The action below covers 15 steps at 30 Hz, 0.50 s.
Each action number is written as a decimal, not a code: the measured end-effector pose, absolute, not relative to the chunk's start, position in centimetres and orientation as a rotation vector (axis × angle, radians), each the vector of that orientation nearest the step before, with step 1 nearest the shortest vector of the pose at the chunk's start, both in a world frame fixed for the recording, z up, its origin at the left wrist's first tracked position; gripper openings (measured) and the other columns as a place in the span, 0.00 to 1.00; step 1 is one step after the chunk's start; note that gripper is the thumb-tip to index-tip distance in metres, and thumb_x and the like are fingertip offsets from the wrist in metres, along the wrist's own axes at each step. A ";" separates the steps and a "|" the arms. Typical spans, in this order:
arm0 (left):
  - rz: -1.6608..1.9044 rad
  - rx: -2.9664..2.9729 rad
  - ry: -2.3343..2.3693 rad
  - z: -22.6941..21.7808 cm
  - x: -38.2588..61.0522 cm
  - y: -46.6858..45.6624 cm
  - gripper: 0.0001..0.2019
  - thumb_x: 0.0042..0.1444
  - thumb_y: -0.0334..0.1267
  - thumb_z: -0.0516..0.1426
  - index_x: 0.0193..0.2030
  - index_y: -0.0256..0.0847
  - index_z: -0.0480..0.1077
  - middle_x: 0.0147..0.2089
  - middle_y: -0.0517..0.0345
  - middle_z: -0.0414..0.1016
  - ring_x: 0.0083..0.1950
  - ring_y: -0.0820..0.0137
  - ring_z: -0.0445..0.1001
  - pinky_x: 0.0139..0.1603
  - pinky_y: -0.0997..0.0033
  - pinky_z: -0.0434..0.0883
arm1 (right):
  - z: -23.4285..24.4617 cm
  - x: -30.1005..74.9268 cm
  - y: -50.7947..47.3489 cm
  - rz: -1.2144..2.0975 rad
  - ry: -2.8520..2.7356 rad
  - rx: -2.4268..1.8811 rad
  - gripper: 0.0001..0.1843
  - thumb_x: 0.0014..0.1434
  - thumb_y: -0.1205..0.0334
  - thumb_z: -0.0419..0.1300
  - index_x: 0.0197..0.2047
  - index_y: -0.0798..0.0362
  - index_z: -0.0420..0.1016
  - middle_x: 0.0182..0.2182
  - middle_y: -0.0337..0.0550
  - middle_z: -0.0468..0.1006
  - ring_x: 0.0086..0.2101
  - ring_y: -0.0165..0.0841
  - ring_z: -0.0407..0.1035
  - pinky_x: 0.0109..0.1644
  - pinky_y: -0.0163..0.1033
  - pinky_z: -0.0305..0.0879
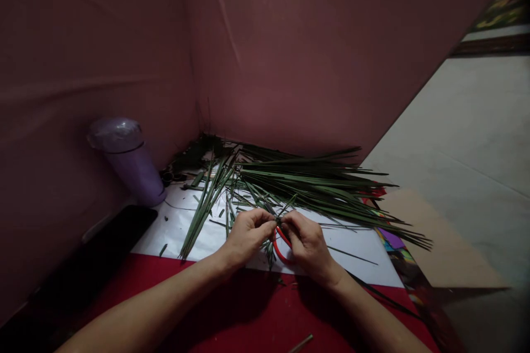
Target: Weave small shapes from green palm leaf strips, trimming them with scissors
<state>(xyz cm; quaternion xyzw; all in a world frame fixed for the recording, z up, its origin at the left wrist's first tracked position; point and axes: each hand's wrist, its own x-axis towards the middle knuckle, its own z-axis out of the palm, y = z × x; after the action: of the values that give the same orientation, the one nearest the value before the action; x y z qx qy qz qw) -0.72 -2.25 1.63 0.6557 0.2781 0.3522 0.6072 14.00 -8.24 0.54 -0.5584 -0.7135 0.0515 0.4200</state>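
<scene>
My left hand (248,234) and my right hand (308,240) meet at the front of a white sheet, fingertips pinched close together. Between them is a small piece of green leaf strip (279,222), partly covered by the fingers. Just below the hands lie scissors with red handles (278,252); their blades are mostly hidden. Behind the hands spreads a large pile of long, narrow green leaves (314,179), fanning to the right. A smaller bunch of leaf strips (205,207) slants down to the left of my left hand.
The white sheet (360,245) lies on a red cloth (223,314). At left stand a purple tumbler (138,174) with a plastic-covered top and a dark flat object (120,237). Short leaf scraps are scattered about. Pink walls or drapes close off the back; tan cardboard (447,242) is at right.
</scene>
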 end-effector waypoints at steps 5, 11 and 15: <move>0.828 1.482 0.692 1.0 -0.6 -2.4 0.08 0.50 0.37 0.56 0.25 0.35 0.67 0.22 0.61 0.67 0.25 0.75 0.63 0.28 0.76 0.60 | 0.7 13.9 -8.3 0.296 -1.741 -1.431 0.08 0.58 0.69 0.51 0.27 0.51 0.64 0.23 0.37 0.66 0.25 0.30 0.60 0.29 0.34 0.56; 0.783 1.342 0.735 1.5 -0.6 -2.1 0.07 0.47 0.36 0.57 0.23 0.35 0.67 0.19 0.62 0.66 0.20 0.79 0.58 0.21 0.78 0.55 | 0.6 13.8 -8.1 0.260 -1.724 -1.436 0.08 0.59 0.70 0.50 0.30 0.51 0.66 0.25 0.39 0.69 0.27 0.31 0.63 0.32 0.35 0.58; 0.792 1.195 0.743 1.5 -0.6 -1.6 0.06 0.45 0.34 0.57 0.22 0.34 0.67 0.19 0.62 0.66 0.17 0.81 0.55 0.18 0.78 0.51 | 1.0 13.4 -8.4 -0.118 -1.761 -1.423 0.06 0.58 0.69 0.51 0.37 0.54 0.67 0.34 0.47 0.71 0.36 0.37 0.64 0.40 0.41 0.59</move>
<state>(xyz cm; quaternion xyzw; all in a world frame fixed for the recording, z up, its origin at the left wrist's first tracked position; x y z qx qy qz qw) -0.58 -1.60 1.49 0.5346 0.3326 0.3541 0.6915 13.39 -8.42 0.99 -0.5687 -0.7036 -0.0470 0.4235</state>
